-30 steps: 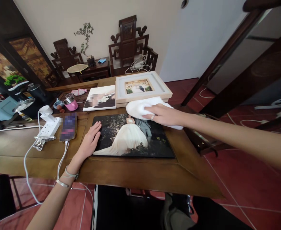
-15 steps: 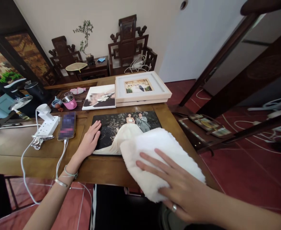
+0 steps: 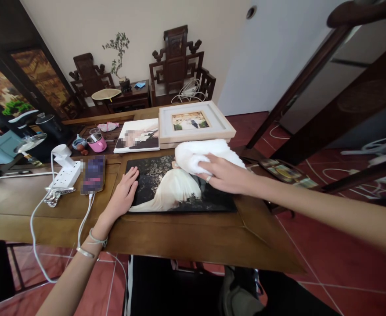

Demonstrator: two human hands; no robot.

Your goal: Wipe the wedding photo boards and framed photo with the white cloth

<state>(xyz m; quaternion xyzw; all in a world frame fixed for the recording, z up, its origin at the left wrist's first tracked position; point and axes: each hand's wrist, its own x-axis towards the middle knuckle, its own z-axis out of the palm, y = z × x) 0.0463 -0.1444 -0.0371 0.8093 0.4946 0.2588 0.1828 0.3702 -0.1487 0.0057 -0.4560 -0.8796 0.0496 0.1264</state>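
A dark wedding photo panel [image 3: 153,182] lies flat on the wooden table [image 3: 186,237]. My left hand [image 3: 125,188] rests with fingers stretched out on its left edge. On the panel's upper right part, my right hand [image 3: 224,173] grips a fluffy white cloth [image 3: 209,151], which is bunched under the fingers. The cloth covers the upper bodies of the couple in the picture and reaches past the panel's far edge. Beyond the panel, a light wooden picture frame [image 3: 221,117] sits next to a smaller white-edged photo panel [image 3: 136,135].
On the left are a phone [image 3: 93,174] with a cable, a white power strip [image 3: 66,173], a pink mug [image 3: 96,142] and a black kettle [image 3: 49,127]. Dark carved chairs [image 3: 176,57] stand by the wall. A dark wooden stand [image 3: 298,96] rises at the right.
My right hand has moved the white cloth away from me, from the panel's near right corner to its far right part. My left hand has stayed in place.
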